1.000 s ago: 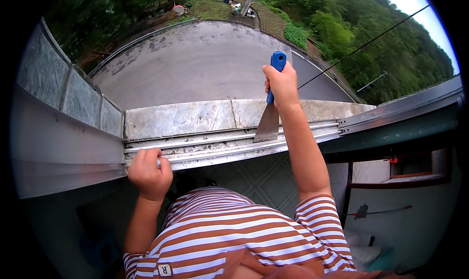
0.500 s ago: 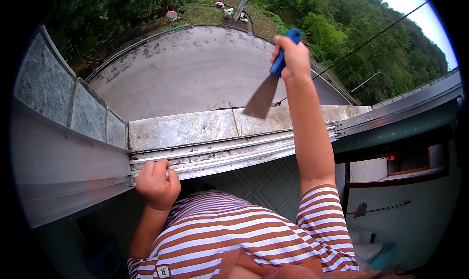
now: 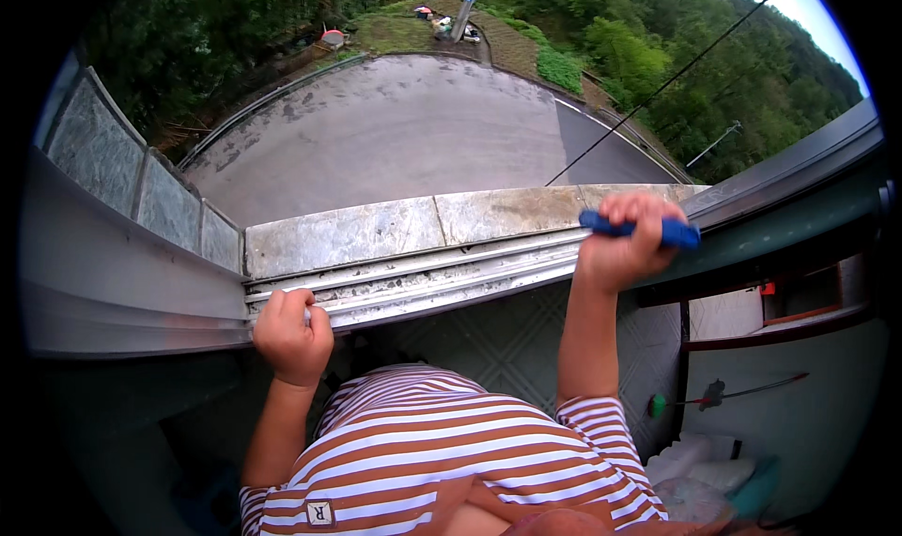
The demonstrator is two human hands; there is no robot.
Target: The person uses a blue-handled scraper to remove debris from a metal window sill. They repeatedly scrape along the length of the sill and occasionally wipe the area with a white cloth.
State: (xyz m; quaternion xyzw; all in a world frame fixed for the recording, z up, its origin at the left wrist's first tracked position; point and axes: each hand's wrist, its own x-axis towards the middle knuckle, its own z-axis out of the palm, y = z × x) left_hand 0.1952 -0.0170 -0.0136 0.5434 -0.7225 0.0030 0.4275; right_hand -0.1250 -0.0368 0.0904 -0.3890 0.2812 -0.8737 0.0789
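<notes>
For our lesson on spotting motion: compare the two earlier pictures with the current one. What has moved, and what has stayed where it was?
The right hand swung the blue-handled scraper from blade-down on the grey stone window sill, up over the road, then down to the right; the handle now lies level and the blade is hidden. The left hand kept its grip on the metal window track. Sill, track and road are unchanged.

I am at an upstairs window of a house in the country. Below the stone window sill (image 3: 395, 231) and metal window track (image 3: 423, 278) I see a paved yard (image 3: 395, 132), green trees (image 3: 658, 38), and tiled wall (image 3: 498, 339) inside.
</notes>
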